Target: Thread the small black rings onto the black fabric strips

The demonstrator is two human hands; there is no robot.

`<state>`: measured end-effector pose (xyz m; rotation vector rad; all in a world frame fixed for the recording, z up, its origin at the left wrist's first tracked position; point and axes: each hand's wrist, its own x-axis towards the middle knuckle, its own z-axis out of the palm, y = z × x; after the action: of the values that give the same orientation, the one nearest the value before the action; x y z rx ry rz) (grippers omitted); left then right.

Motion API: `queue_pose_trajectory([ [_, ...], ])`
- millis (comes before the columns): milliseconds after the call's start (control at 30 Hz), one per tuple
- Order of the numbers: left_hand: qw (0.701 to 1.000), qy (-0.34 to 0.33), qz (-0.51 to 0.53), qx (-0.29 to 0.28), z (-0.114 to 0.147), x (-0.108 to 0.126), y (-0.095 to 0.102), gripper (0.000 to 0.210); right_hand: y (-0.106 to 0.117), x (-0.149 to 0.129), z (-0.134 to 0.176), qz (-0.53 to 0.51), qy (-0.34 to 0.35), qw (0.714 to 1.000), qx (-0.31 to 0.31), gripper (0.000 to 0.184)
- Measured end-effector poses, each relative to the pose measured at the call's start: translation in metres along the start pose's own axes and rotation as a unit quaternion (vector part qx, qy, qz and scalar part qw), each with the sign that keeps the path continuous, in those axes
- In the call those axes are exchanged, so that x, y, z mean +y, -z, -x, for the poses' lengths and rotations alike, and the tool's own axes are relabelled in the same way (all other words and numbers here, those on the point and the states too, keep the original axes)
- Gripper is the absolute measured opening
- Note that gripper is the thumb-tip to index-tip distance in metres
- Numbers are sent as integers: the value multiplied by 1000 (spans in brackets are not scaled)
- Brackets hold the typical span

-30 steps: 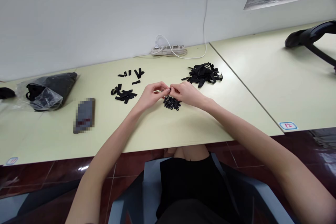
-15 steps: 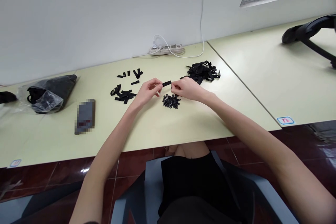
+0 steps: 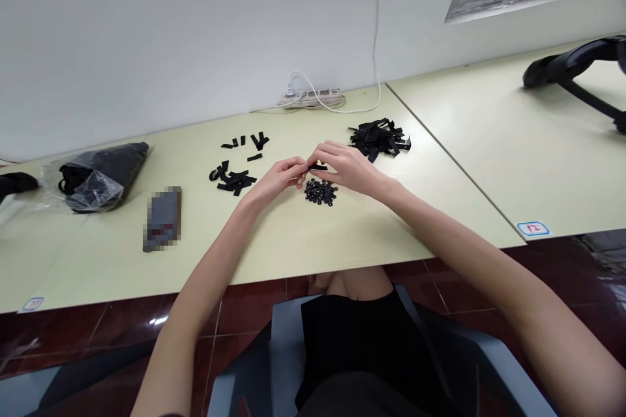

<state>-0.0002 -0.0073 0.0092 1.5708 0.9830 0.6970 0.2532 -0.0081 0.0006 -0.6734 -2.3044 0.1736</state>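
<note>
Between my two hands is a short black fabric strip [image 3: 319, 167], partly covered by fingers. My left hand [image 3: 283, 177] pinches its left end. My right hand [image 3: 342, 166] reaches over the strip, its fingertips meeting the left hand's at that end; whether it also holds some small part is hidden. Just below the hands lies a pile of small black rings [image 3: 321, 192]. A heap of black strips [image 3: 379, 138] sits beyond my right hand. Left of my left hand is a smaller group of black strips [image 3: 235, 180], with several separate strips [image 3: 259, 141] farther back.
A plastic bag with black material [image 3: 105, 176] and a blurred-out dark flat object [image 3: 163, 218] lie on the left of the table [image 3: 293, 241]. A power strip [image 3: 313, 98] with a white cable rests against the wall. A black curved frame [image 3: 572, 65] stands at far right.
My right hand has moved left over the strip, its fingers now at the left hand's fingertips. The strip has shifted slightly down and right. The camera view has tilted slightly.
</note>
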Motion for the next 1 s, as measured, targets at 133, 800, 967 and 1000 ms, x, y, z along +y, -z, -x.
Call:
queue_pose_trajectory([
  [133, 996, -17, -87, 14, -2, -6, 3, 32, 3, 7, 1, -8, 0, 999, -49, 15],
  [800, 995, -60, -61, 57, -1, -6, -2, 49, -3, 9, 4, -121, -75, 989, -34, 15],
  [967, 996, -63, -24, 53, -4, -7, -2, 48, -4, 9, 3, -158, -107, 981, -29, 18],
  [1000, 996, -66, -24, 53, -4, -5, -2, 48, -4, 9, 2, -169, -113, 979, -20, 19],
])
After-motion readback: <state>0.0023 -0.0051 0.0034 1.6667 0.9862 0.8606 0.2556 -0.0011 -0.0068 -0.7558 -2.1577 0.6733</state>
